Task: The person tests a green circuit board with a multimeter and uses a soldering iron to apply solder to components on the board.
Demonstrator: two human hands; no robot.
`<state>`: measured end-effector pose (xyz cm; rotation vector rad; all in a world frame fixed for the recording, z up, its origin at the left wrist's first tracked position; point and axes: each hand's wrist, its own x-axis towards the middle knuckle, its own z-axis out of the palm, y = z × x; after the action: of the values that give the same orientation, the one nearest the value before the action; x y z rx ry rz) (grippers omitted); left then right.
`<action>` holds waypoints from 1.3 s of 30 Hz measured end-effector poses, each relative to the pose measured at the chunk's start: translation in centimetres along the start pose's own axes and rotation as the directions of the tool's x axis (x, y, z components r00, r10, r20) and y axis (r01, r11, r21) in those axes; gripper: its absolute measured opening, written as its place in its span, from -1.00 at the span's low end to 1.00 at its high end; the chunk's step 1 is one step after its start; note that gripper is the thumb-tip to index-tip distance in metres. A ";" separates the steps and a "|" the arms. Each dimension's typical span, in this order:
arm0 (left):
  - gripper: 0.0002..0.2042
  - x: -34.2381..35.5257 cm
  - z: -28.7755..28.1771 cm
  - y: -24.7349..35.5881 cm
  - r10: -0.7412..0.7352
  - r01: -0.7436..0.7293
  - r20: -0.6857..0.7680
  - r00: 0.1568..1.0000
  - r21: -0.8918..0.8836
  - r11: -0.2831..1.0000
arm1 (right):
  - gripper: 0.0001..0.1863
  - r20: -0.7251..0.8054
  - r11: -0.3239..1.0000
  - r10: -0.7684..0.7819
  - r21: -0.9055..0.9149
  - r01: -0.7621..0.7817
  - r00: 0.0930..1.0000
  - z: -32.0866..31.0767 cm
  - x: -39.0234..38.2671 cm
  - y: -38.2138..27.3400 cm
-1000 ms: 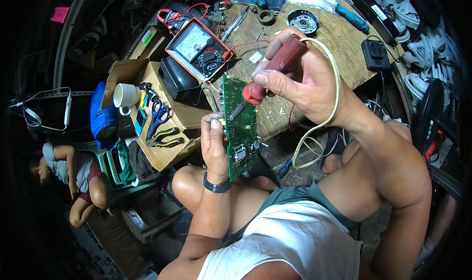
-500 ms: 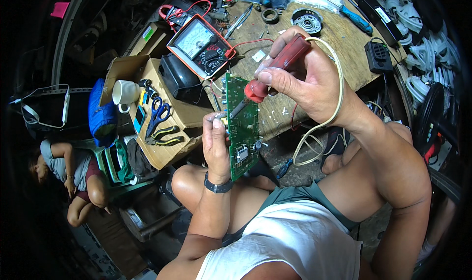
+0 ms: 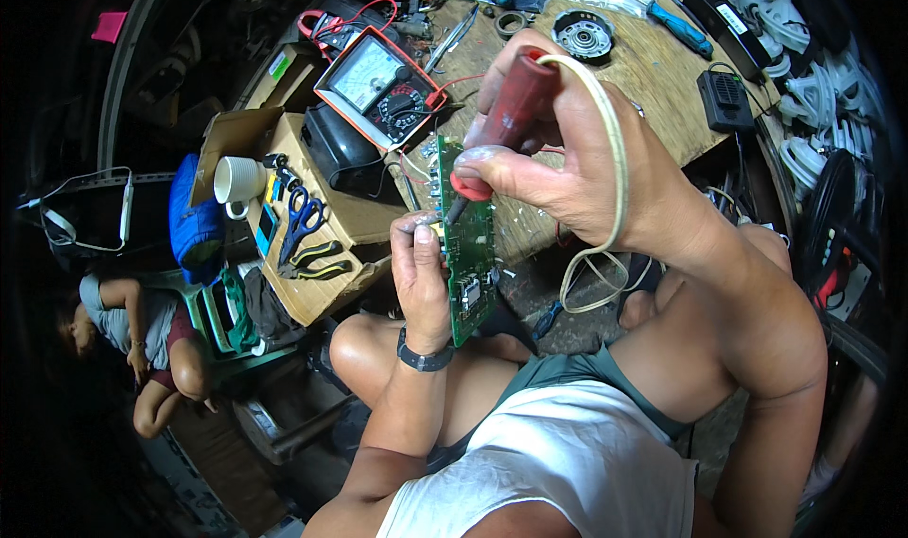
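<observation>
A green circuit board (image 3: 469, 283) stands nearly upright between my hands. My left hand (image 3: 421, 283) grips its left edge with the thumb near a small yellowish component. My right hand (image 3: 582, 174) is closed round the red handle of a soldering iron (image 3: 518, 103), which has a cream cord looping down over the wrist. The iron's dark metal shaft points down-left at the board's face, beside my left thumb; whether its tip touches the board I cannot tell.
Behind are a wooden bench (image 3: 681, 112) with a multimeter (image 3: 378, 89), screwdriver (image 3: 679, 29) and round metal part (image 3: 582, 37). A cardboard box (image 3: 336, 292) holds a mug, scissors and pliers. Another person (image 3: 142, 349) is at lower left. White plastic parts (image 3: 804, 103) are piled right.
The red iron handle is now more upright and my right hand has shifted slightly left and turned. The board appears more edge-on, moved slightly right with my left hand.
</observation>
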<state>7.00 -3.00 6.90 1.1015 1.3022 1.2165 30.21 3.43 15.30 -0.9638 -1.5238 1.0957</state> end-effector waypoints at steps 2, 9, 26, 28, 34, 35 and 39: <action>-0.79 -0.1 0.0 -0.2 0.013 -0.014 0.009 1.000 0.013 1.000 | -0.65 -0.038 0.989 -0.061 -0.137 0.056 0.997 0.0 -0.1 -0.1; -0.79 -0.2 -0.1 -0.4 0.032 -0.033 0.020 0.999 0.063 0.997 | -0.58 -0.054 0.982 -0.048 -0.187 0.037 0.997 -0.4 0.0 0.4; -0.84 0.1 0.8 0.3 0.074 -0.070 -0.014 0.997 0.165 0.984 | -0.55 -0.172 0.988 -0.019 -0.153 -0.007 0.985 0.1 -0.4 1.1; -0.81 0.0 1.6 0.7 0.076 -0.068 -0.029 0.997 0.212 0.975 | -0.57 -0.208 0.977 -0.102 -0.203 0.059 0.973 0.2 -0.5 1.7; -0.83 0.7 1.3 -0.9 0.205 -0.197 0.002 0.979 0.285 0.938 | -0.57 -0.185 0.855 -0.326 -0.476 0.206 0.927 -1.2 -0.6 1.9; -0.83 0.7 1.4 -0.7 0.198 -0.189 -0.003 0.980 0.271 0.944 | -0.56 -0.184 0.792 -0.399 -0.563 0.237 0.898 -1.5 -0.7 2.7; -0.83 0.6 1.0 -0.3 0.194 -0.180 -0.034 0.980 0.241 0.954 | -0.60 -0.227 0.981 -0.052 -0.196 0.007 0.972 -2.7 -0.9 1.3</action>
<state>7.99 -2.35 6.59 1.3970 1.4400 1.2608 33.09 3.43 14.15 -1.1560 -1.4655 0.7918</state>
